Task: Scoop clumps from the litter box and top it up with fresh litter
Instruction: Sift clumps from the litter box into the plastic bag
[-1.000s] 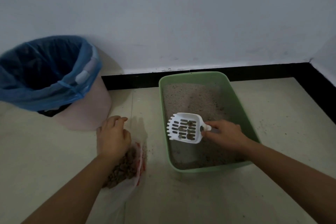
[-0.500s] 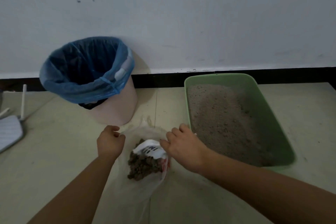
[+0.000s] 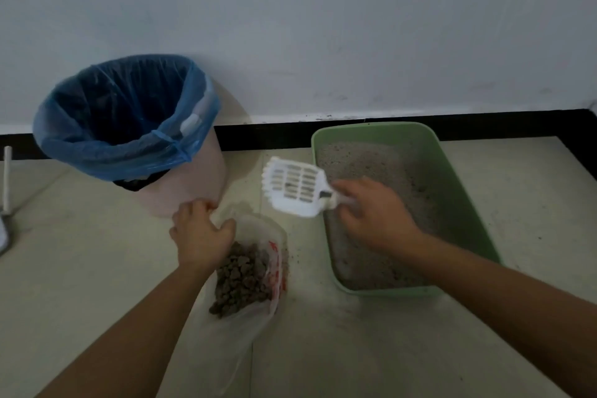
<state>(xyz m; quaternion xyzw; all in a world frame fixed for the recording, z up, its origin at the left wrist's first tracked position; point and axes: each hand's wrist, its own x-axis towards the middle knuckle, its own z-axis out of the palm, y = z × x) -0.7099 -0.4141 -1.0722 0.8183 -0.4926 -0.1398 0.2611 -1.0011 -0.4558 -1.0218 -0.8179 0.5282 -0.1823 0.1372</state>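
A green litter box point(image 3: 465, 191) with grey litter sits on the floor at the right. My right hand point(image 3: 371, 213) grips the handle of a white slotted scoop point(image 3: 295, 186), held in the air just left of the box's near-left rim; the scoop looks almost empty. A clear plastic bag point(image 3: 258, 300) lies on the floor between my arms, with a heap of brown clumps point(image 3: 240, 278) inside. My left hand point(image 3: 200, 233) pinches the bag's upper-left edge and holds its mouth open.
A pale bin with a blue liner point(image 3: 129, 119) stands at the back left, against the white wall. A white object point(image 3: 5, 203) shows at the far left edge. Small crumbs lie on the floor between bag and box.
The scoop carried clumps from the box to the bag, tipped them in, and has now lifted out and moved right toward the box. My left hand stayed on the bag.
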